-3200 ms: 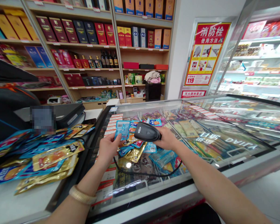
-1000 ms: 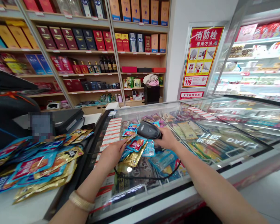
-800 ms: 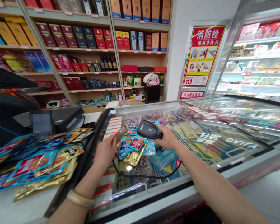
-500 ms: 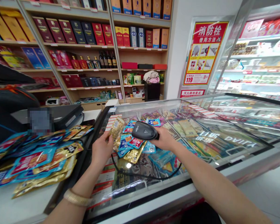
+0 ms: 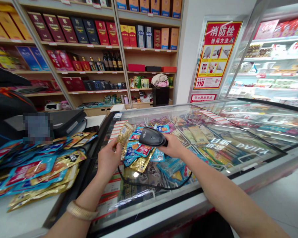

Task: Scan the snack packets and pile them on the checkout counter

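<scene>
My left hand [image 5: 108, 158] pinches a small gold snack packet [image 5: 124, 132] and holds it upright above the freezer's glass lid [image 5: 238, 138]. My right hand [image 5: 173, 146] grips a black barcode scanner [image 5: 152, 137], whose head points left toward the packet. The scanner's black cable [image 5: 151, 185] loops down over the glass. Several blue, red and gold snack packets [image 5: 141, 155] lie on the lid just under both hands.
A heap of blue and gold packets [image 5: 34, 172] covers the white counter at left, beside a black till [image 5: 64, 120]. Shelves of boxed goods and bottles [image 5: 89, 49] fill the back wall. A red fire-hydrant poster [image 5: 217, 53] and an open chiller [image 5: 270, 62] stand at right.
Earlier my left hand held a blue packet at the scanner; that packet is gone from it. It reached into the pile on the glass and lifted a gold packet up to the scanner. The right hand barely moved.
</scene>
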Demonstrator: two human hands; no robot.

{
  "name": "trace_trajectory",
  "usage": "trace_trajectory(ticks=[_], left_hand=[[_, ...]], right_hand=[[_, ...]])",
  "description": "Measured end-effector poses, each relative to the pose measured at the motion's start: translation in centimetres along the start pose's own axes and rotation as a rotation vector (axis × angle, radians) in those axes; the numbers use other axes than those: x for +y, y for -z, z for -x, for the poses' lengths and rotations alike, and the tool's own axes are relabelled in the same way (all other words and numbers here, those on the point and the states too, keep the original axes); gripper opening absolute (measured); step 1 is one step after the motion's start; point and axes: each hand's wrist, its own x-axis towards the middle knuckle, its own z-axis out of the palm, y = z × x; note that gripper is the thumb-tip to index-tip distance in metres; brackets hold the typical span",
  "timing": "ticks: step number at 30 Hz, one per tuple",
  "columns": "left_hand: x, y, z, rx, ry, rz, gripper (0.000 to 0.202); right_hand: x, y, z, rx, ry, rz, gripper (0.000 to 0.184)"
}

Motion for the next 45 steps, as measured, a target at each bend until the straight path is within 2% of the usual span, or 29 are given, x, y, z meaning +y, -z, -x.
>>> trace_trajectory(ticks=[14, 28, 35, 39, 42, 45], left_hand=[[0.7, 0.1, 0.4, -0.015, -0.006, 0.057, 0.043], [0.5, 0.0, 0.4, -0.016, -0.005, 0.069, 0.043], [0.4, 0.1, 0.3, 0.000, -0.003, 0.064, 0.044], [-0.2, 2.7, -0.6, 0.085, -0.036, -0.003, 0.044], [-1.4, 6.3, -1.1, 0.185, -0.091, -0.113, 0.041], [-4.0, 10.5, -1.1, 0.259, -0.104, -0.271, 0.040]], right_hand=[[0.2, 0.0, -0.1, -0.006, -0.007, 0.058, 0.021], [0.1, 0.0, -0.1, -0.012, 0.001, 0.021, 0.023], [0.7, -0.2, 0.0, 0.048, 0.002, 0.034, 0.021], [1.2, 0.1, 0.1, 0.076, -0.002, 0.062, 0.022], [1.4, 0.3, 0.1, 0.086, -0.020, 0.074, 0.024], [1.5, 0.4, 0.1, 0.095, -0.025, 0.083, 0.022]])
